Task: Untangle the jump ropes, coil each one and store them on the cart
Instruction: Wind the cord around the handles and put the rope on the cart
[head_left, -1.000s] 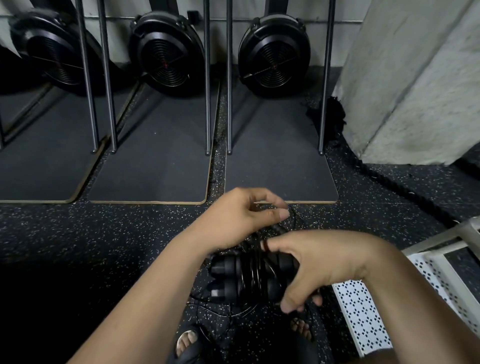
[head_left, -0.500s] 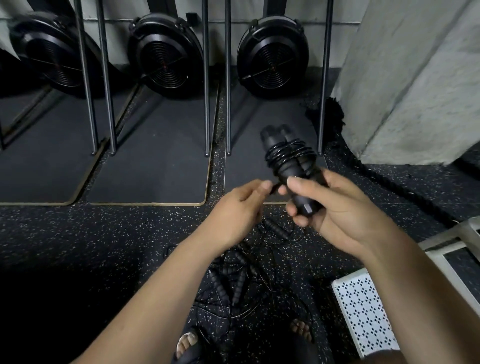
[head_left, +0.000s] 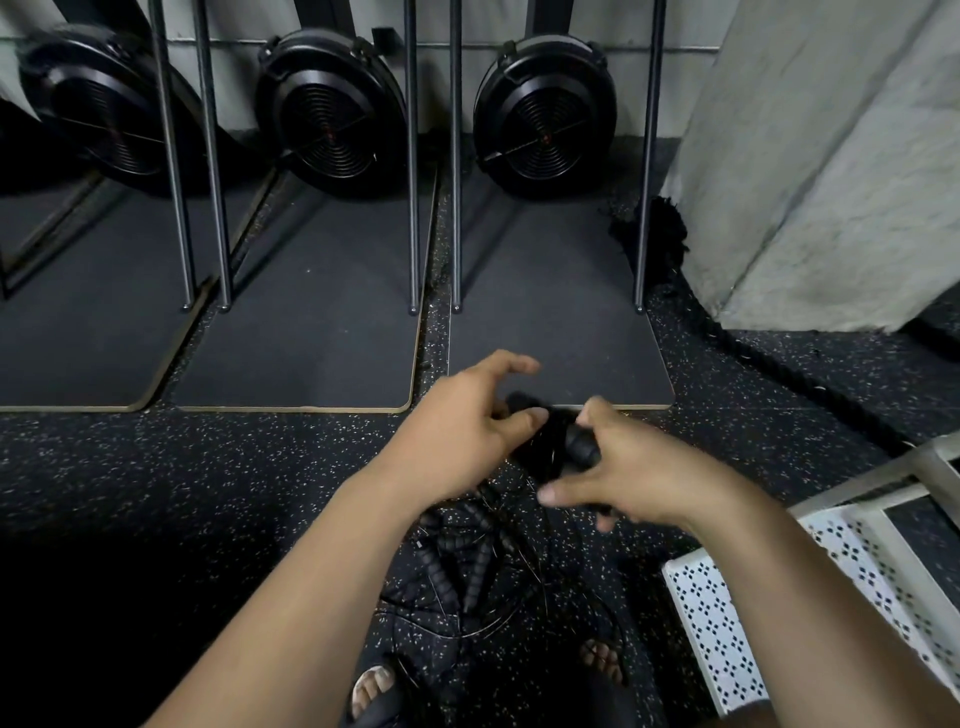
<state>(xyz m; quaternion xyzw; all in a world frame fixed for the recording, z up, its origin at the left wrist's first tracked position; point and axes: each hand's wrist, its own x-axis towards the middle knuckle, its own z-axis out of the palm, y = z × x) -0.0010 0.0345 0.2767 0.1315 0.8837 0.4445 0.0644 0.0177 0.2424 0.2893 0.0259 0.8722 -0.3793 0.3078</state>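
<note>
Both hands meet mid-frame over the floor (head_left: 260, 467), sharing one coiled jump rope (head_left: 553, 441). The left hand (head_left: 462, 436) clamps its thumb on the cord-wrapped side with fingers (head_left: 511, 364) arched over the top. The right hand (head_left: 644, 467) curls its fingers (head_left: 589, 413) round a handle end, its lower fingers splayed. There's motion blur, so I can't tell exact contact. I judge the two-handed hold keeps the wraps from springing loose while the last cord end is tucked. The bundle is matte black, with stubby cylindrical handles and thin glossy cord wound tight across them. Directly below lies the tangle of ropes (head_left: 467, 561), ribbed foam-like handles and wiry loops sprawled on speckled rubber flooring, between sandalled feet. The cart (head_left: 711, 618) sits near at lower right, a white perforated metal tray within easy reach for drop-off. This rope is close to done, the rest unsorted.
</note>
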